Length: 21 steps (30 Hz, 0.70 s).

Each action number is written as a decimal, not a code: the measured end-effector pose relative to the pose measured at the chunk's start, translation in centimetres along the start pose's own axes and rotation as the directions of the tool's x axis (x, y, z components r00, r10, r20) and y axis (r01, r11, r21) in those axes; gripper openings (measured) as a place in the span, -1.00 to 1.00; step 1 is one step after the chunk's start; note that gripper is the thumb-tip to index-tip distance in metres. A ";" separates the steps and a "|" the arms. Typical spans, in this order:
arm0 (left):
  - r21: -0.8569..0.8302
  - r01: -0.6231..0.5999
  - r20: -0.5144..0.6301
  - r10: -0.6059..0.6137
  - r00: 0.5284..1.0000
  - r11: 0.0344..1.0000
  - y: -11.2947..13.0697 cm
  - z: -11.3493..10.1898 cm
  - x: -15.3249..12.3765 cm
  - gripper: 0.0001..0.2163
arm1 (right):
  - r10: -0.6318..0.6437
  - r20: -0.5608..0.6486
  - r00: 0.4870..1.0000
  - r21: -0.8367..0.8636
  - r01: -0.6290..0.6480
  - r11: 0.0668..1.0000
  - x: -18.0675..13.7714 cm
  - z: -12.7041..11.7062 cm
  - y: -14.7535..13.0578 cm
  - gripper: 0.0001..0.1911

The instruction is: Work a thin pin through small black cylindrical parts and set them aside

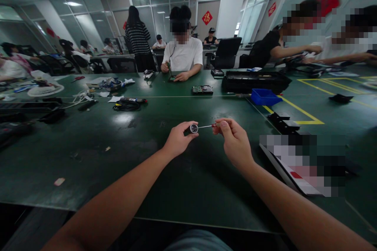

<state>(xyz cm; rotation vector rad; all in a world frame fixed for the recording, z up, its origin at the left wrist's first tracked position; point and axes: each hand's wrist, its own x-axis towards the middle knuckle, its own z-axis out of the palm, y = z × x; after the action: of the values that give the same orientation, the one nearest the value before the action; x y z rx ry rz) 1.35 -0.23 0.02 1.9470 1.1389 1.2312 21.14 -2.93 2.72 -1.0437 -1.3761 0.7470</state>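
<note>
My left hand [178,140] grips a small black cylindrical part [193,128] with a light ring at its open end, held between thumb and fingers above the green table [165,188]. In my right hand [236,141] is a screwdriver [214,125] with a reddish handle and a thin metal shaft. The shaft points left, and its tip reaches the open end of the black part. Whether the tip sits on a screw inside is too small to tell.
Beyond my hands lie a bare circuit-board device [202,90], a coiled black cable [128,104], a long black housing [256,82] and a blue bin [266,97]. Black brackets [283,123] and a white box [294,168] are at right. A co-worker [183,53] sits opposite.
</note>
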 end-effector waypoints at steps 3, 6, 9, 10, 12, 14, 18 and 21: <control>0.077 -0.078 0.001 0.078 0.997 0.994 0.4 -0.2 0.3 -0.66 | 0.098 -0.032 0.995 0.186 -0.090 0.978 0.2 0.3 0.7 -0.69; 0.108 -0.161 0.045 0.157 0.987 0.981 0.7 -0.1 0.6 -0.68 | 0.288 -0.062 0.956 0.447 -0.231 0.864 0.7 0.5 1.2 -0.74; 0.139 -0.189 0.128 0.171 0.977 0.972 0.6 0.0 0.7 -0.67 | 0.490 0.004 0.872 0.578 -0.402 0.710 1.3 0.4 1.4 -0.78; 0.158 -0.179 0.146 0.156 0.977 0.971 0.5 0.0 0.7 -0.66 | 0.526 -0.002 0.851 0.587 -0.425 0.689 1.4 0.3 1.4 -0.78; 0.193 -0.142 0.156 0.112 0.981 0.971 0.3 0.1 0.7 -0.66 | 0.534 -0.057 0.843 0.572 -0.411 0.710 1.6 0.2 1.5 -0.79; 0.212 -0.103 0.153 0.071 0.986 0.972 0.2 0.1 0.7 -0.66 | 0.469 -0.109 0.876 0.504 -0.358 0.786 1.5 0.2 1.6 -0.81; 0.212 -0.062 0.144 0.032 0.989 0.975 0.3 0.0 0.5 -0.66 | 0.255 -0.123 0.959 0.252 -0.218 0.943 1.1 0.1 1.5 -0.78; 0.201 -0.059 0.157 0.028 0.987 0.978 0.3 0.0 0.4 -0.66 | 0.142 -0.100 0.985 0.089 -0.134 0.987 0.8 0.0 1.5 -0.72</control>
<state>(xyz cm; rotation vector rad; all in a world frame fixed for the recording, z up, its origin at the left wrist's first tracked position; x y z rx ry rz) 1.51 -0.01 0.44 2.1885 1.1882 0.9986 21.45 -1.64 1.72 -1.1061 -1.1819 0.8312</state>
